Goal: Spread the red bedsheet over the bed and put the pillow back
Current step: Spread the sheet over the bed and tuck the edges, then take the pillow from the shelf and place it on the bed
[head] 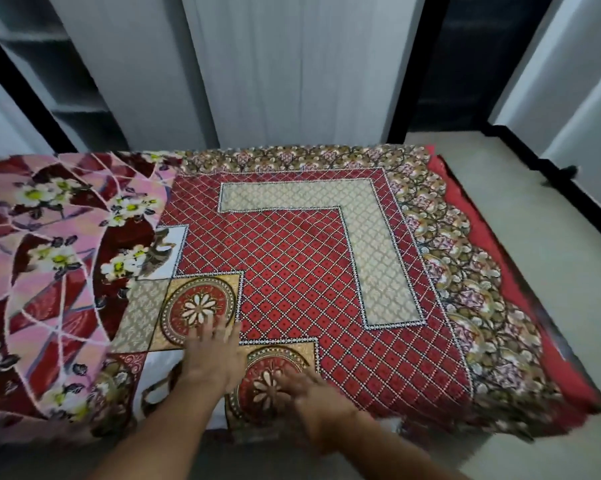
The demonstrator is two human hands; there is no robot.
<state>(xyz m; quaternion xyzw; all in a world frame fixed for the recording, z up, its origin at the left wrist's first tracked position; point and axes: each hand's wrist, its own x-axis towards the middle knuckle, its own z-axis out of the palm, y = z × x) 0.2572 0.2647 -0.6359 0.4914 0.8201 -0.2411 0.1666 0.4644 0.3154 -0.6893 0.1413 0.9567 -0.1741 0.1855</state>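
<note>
Item 1, red patterned bedsheet (313, 271): cotton-looking cloth with a red diamond lattice, a beige L-shaped band, 2 round floral medallions and a scalloped floral border, lying spread flat over the right and middle part of the bed (576, 386). Its right border is hanging just over the bed's right edge, where a plain red layer is showing beneath. Its left edge is meeting, and seemingly lying over, item 2.

Item 2, pink and maroon flower-printed cloth (49, 271): covering the left part of the bed, white and yellow blossoms on it, slightly rumpled. Whether it is a pillow or another sheet cannot be told.

Item 3, left hand (214, 351): resting palm down on the red bedsheet, fingers spread apart, fingertips lying on the lower edge of the upper medallion. It is gripping nothing.

Item 4, right hand (313, 396): lying flat and open on the lower medallion near the bed's front edge, blurred, fingers apart and pointing left. It is holding nothing. The 2 hands are lying near each other, not touching.

Item 5, pale grey floor (534, 271): running along the bed's right side.

Item 6, white curtain panels (292, 71): hanging behind the bed, dark gaps between them.
</note>
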